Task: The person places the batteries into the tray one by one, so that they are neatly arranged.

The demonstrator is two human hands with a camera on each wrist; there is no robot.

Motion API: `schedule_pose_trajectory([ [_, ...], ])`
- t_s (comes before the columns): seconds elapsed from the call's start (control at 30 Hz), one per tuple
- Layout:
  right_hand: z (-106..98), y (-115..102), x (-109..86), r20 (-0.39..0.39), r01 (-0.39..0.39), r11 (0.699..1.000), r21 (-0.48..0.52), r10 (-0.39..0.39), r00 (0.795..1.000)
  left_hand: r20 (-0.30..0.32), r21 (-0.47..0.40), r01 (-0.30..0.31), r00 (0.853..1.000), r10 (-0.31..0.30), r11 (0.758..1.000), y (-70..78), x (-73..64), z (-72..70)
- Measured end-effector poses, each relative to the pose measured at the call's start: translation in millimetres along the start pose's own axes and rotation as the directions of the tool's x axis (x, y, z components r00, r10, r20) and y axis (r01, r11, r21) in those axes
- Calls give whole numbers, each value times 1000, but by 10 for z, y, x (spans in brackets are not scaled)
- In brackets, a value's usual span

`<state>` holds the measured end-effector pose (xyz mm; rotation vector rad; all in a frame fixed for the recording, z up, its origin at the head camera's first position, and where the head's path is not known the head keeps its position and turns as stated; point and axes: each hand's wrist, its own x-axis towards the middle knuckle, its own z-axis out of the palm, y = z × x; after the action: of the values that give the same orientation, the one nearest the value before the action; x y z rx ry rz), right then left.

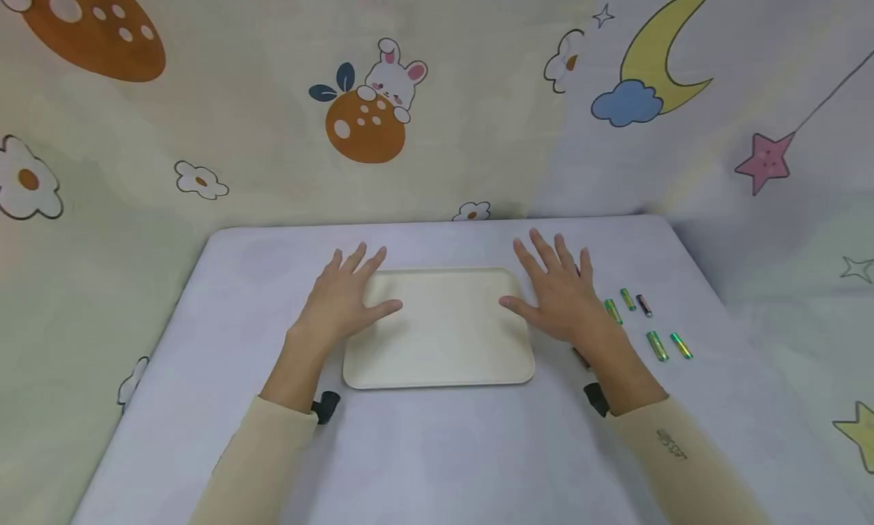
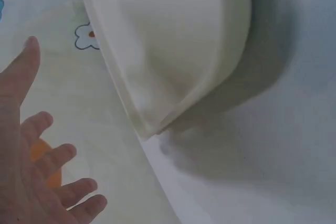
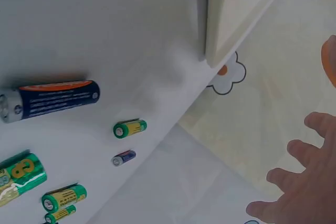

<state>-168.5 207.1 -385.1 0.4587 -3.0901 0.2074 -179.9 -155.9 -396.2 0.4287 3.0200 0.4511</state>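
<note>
A shallow cream tray (image 1: 440, 328) with rounded corners lies on the table. My left hand (image 1: 341, 293) hovers at the tray's left side, fingers spread and thumb over the rim; the left wrist view shows the same hand (image 2: 39, 156) holding nothing. At the right side my right hand (image 1: 560, 290) is spread likewise, its thumb by the tray's right edge. Several batteries lie right of the tray: green ones such as this green battery (image 1: 657, 346), and dark ones such as this dark battery (image 1: 644, 306). A blue and orange battery (image 3: 60, 97) appears large in the right wrist view.
The white table (image 1: 437, 457) has rounded far corners. Behind it hangs a pale cloth (image 1: 478, 130) printed with a rabbit, a moon, stars and flowers. A dark wrist strap (image 1: 326, 407) shows at the left sleeve and another strap (image 1: 596, 398) at the right.
</note>
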Motion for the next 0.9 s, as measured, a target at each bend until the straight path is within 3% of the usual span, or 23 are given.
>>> schedule_pose_trajectory([
  [0.2, 43, -67, 23, -13, 9, 1000, -7, -9, 1000, 24, -87, 89, 996, -88, 992, -278, -83, 32],
  [0.43, 36, 15, 26, -29, -1, 1000, -7, 1, 1000, 58, -56, 181, 982, -178, 982, -456, -93, 33],
  [0.63, -7, 208, -67, -45, -33, 998, 44, 35, 998, 85, -78, 187, 980, -181, 979, -459, -26, 91],
  [0.9, -117, 531, -259, -28, -85, 979, 183, 92, 995, 128, -177, 186, 978, -165, 966, -457, 83, 237],
])
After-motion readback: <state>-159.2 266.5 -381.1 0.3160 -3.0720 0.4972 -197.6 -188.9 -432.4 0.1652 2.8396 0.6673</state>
